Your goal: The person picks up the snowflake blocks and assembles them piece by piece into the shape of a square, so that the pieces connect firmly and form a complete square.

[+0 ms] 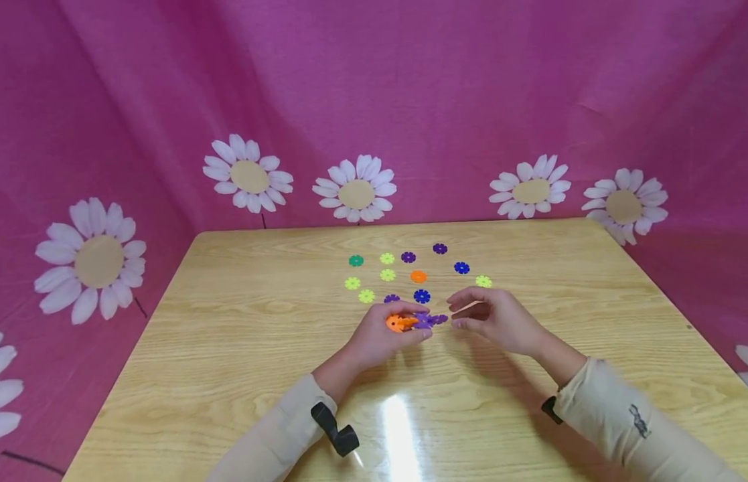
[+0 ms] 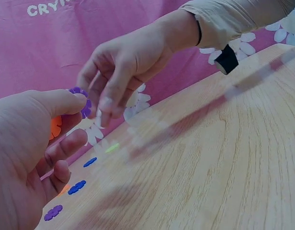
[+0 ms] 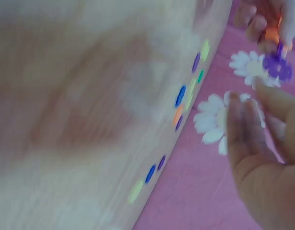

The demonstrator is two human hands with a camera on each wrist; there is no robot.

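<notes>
My left hand [image 1: 374,341] pinches a small chain of slotted flower-shaped plastic discs between thumb and fingers, above the table. An orange disc [image 1: 395,324] sits at the palm end, and purple discs [image 1: 423,321] stick out past the fingertips toward the right. In the left wrist view, the thumb presses on a purple disc [image 2: 86,109], while fingers partly cover the orange one [image 2: 55,127]. My right hand [image 1: 503,321] hovers just right of the chain with loosely bent fingers and nothing between them. The right wrist view shows its fingertips [image 3: 234,98] apart from the purple disc [image 3: 277,67].
Loose discs lie flat beyond the hands: several yellow-green [image 1: 388,275], a green one [image 1: 356,261], blue ones [image 1: 461,268], purple ones [image 1: 440,248] and an orange one [image 1: 418,276]. A pink flowered cloth [image 1: 434,107] hangs behind the wooden table [image 1: 229,321].
</notes>
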